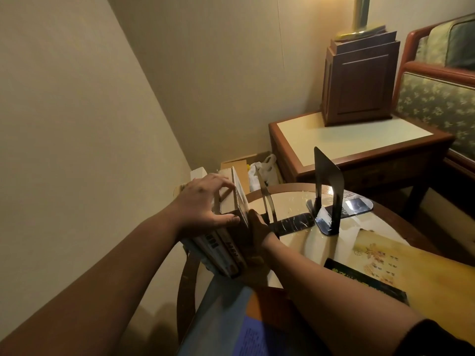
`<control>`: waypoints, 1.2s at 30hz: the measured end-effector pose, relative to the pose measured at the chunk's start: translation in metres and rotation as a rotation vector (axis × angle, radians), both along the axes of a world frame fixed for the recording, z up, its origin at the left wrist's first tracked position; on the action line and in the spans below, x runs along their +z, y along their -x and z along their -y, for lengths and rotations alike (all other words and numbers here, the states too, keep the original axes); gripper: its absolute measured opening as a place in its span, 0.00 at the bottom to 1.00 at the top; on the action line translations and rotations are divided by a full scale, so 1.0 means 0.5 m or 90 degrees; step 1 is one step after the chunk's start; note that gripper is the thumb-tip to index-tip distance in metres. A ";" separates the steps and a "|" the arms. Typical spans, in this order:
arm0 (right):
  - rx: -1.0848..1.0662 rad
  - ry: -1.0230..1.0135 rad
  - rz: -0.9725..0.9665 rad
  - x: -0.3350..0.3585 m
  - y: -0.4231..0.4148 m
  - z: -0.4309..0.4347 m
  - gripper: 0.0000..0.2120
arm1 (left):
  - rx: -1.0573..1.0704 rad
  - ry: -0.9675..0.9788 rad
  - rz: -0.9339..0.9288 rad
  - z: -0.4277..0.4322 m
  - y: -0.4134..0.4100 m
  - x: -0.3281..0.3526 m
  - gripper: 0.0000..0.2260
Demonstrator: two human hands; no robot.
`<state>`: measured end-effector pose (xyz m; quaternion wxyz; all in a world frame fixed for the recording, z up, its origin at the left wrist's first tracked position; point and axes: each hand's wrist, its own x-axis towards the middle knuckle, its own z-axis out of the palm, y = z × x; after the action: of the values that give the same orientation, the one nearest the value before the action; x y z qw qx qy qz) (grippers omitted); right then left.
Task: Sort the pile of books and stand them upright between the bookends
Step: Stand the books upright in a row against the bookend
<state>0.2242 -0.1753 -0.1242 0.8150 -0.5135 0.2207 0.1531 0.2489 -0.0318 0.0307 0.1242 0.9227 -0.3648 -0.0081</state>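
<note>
My left hand [203,201] and right hand [258,228] squeeze the books [226,242] from both sides. They look stiff, maybe heavy, so I grip low.

No legible text. Book spines [223,249] carry blurred lettering. To their right, the yellow sheet [380,260] shows dark characters and the dark booklet [365,281] greenish print, all unreadable.

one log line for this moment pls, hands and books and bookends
left hand: on top of upright books | right hand: pressed against their right side | near bookend: beside books | far bookend: standing apart | flat books: unsorted
</note>
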 end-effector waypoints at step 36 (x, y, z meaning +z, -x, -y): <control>0.540 1.220 0.262 0.112 0.425 0.305 0.38 | 0.058 -0.046 0.038 0.030 0.016 0.000 0.46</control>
<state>0.0115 -0.3275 -0.0680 -0.0266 -0.9909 -0.0892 0.0972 0.2410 -0.0466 0.0305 0.0801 0.9420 -0.3257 0.0116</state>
